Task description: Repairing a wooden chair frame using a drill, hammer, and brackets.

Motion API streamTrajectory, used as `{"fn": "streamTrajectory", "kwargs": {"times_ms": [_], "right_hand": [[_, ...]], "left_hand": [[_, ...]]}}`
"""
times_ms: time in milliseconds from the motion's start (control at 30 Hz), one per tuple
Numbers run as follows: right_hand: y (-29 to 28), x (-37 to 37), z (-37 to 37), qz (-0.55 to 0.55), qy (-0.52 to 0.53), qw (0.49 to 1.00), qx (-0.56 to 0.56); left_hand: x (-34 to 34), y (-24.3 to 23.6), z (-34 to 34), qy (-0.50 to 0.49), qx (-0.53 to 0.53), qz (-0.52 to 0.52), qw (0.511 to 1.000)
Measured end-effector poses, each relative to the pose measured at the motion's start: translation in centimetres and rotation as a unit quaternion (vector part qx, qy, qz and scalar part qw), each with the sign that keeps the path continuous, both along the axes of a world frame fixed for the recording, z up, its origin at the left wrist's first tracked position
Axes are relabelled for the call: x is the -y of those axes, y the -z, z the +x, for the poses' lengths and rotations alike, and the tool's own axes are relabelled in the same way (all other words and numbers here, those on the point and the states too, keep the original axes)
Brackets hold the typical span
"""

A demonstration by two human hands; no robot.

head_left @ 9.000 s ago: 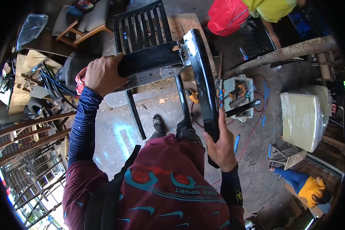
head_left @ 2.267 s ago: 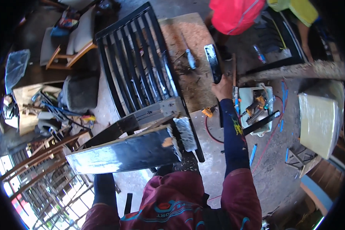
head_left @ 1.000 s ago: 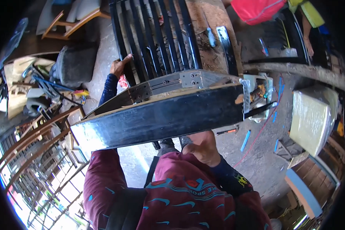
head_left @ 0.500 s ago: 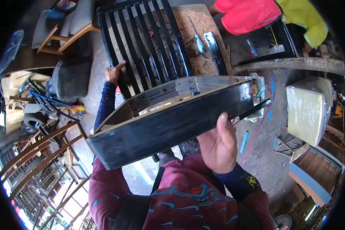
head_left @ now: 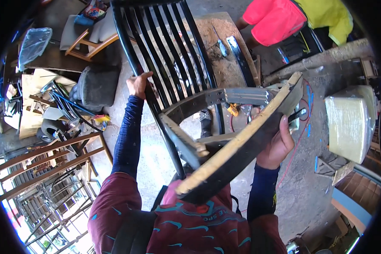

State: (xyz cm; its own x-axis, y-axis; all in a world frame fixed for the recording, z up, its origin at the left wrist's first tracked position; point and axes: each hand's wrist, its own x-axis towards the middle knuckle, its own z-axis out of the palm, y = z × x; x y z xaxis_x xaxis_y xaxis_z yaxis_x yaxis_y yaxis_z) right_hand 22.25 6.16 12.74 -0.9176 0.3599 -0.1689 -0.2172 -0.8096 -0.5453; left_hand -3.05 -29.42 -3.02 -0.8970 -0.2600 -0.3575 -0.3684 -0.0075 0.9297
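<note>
A black wooden chair frame hangs in front of me, with a slatted back and a side rail on its left. Its angular seat frame has a pale bare-wood edge slanting up to the right, with corner brackets inside. My left hand is wrapped round the left rail of the back. On the right, my right hand grips the seat frame from beneath, thumb up along its dark face; most of those fingers are hidden behind it.
Beyond the chair stands a sawdust-strewn worktop bearing a blue-handled tool and a black wooden strip. A person in red shorts is at the far right. A wrapped pale block sits right; wooden frames stand left.
The seat frame has swung, its left end coming down towards me and its right end rising. My right hand has moved right and up; my left hand keeps the back rail.
</note>
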Motion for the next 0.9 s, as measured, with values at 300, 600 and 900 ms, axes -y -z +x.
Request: {"fn": "streamTrajectory", "kwargs": {"times_ms": [300, 600, 900], "right_hand": [[12.1, -6.2, 22.7, 0.046, 0.19, 0.981, -0.006], [30.9, -6.6, 18.2, 0.622, -0.061, 0.615, 0.481], [27.6, -6.2, 3.9, 0.623, -0.095, 0.721, 0.287]], "left_hand": [[-3.1, -6.1, 4.5, -0.005, -0.079, -0.024, 0.997], [-3.5, -7.6, 8.1, 0.003, -0.066, -0.047, 0.997], [-2.3, -11.3, 13.4, 0.005, -0.105, -0.063, 0.992]]}}
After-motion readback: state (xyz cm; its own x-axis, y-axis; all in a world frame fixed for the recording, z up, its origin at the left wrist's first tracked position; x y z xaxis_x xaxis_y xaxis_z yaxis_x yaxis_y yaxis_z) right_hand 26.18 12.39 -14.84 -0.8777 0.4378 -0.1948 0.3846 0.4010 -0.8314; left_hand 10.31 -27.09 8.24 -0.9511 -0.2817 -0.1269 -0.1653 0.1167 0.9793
